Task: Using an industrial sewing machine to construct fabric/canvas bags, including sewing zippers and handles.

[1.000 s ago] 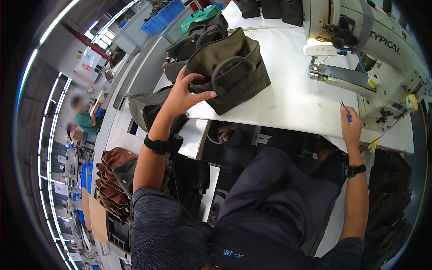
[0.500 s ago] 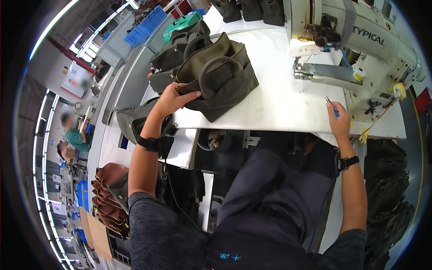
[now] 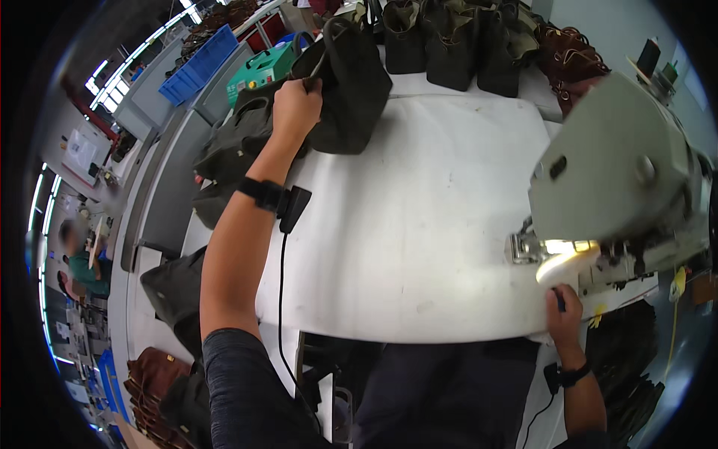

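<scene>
My left hand point(image 3: 296, 111) is closed on the near upper edge of a dark olive handbag point(image 3: 356, 97). The handbag stands upright at the far left of the white worktable point(image 3: 419, 247), its round handles up. My right hand point(image 3: 565, 322) rests at the table's front right, below the sewing machine's lit needle area. Its fingers are closed round a small pointed tool point(image 3: 559, 301) with a blue handle; now it looks dark, mostly hidden by the fingers. More dark bags point(image 3: 247, 127) lie just left of my left hand.
The sewing machine point(image 3: 606, 165) juts over the right side. Several dark bags point(image 3: 452, 52) line the far edge, with brown bags point(image 3: 572, 60) beside them. A green box point(image 3: 262, 71) and a blue crate point(image 3: 198, 63) stand far left. A wrist cable point(image 3: 281, 299) hangs from my left arm.
The handbag has been moved away from me to the far left of the table, my left hand still on it. My view has shifted forward; my right hand still holds the tool.
</scene>
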{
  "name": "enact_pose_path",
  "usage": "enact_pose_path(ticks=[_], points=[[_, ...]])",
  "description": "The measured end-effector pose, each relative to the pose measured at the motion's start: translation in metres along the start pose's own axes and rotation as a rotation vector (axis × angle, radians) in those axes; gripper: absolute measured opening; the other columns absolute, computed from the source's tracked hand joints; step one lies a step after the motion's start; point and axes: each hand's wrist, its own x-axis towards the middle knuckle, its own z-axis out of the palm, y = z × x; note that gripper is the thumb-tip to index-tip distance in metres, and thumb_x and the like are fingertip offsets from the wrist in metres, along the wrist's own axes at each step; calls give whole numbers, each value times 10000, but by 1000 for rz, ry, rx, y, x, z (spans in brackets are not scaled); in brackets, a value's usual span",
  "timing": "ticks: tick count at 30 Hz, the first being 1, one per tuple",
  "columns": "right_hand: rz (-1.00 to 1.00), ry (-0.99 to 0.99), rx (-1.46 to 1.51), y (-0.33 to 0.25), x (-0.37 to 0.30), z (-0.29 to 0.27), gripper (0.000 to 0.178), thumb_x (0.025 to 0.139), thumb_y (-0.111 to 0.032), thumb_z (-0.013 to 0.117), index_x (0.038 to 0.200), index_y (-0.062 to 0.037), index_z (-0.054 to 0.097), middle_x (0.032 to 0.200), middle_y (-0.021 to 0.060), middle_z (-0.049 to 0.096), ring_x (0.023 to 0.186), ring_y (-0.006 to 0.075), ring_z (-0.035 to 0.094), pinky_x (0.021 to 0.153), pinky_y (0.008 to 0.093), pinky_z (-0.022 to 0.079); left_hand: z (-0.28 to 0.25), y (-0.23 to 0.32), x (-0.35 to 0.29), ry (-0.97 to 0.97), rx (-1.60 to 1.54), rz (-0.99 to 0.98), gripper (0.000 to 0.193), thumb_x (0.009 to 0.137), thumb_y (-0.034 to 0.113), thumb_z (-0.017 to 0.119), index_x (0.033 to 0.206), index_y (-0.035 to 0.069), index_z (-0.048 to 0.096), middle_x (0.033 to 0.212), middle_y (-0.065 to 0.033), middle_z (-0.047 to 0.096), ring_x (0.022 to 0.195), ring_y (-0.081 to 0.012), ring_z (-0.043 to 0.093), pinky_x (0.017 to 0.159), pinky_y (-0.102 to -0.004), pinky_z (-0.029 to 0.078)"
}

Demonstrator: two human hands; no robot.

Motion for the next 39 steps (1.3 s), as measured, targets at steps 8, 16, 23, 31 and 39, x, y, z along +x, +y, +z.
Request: enact_pose_path(ticks=[8,16,23,31,39], points=[[220,19,-51,37,-47,2,261,996,-167,725,1139,46,682,1089,165,700,1002,236,690,842,381,555,114,-52,150,190,350,-5,394,1023,359,610,1046,-5,760,1092,-281,749,1085,-492,698,940,-558,554],[260,-50,-143,97,-82,-16,263,975,-166,729,1125,42,666,1015,130,689,912,214,662,796,371,539,182,-78,232,101,-95,182,1189,838,351,872,1704,198,72,1648,-461,17,1525,-612,252,1259,-503,329],[-1,57,-327,74,-58,-2,263,966,-166,726,1120,36,658,976,120,674,857,223,646,776,379,527,209,-80,158,-145,156,335,1070,825,339,870,1682,227,240,1721,-298,173,1449,-513,464,1164,-556,449],[-119,51,-243,9,-10,11,178,993,-134,685,1071,24,661,873,90,627,808,169,586,752,339,494,190,-52,1,-680,560,10,954,1027,759,266,1730,145,70,1798,-146,38,1659,-344,-9,1291,-653,26],[-73,66,-127,5,-1,14,248,1019,-198,690,1084,41,686,915,150,699,805,239,652,767,361,532,121,-16,-101,-751,568,-67,1100,948,841,385,1731,137,65,1796,-168,11,1656,-369,-44,1258,-716,42]])
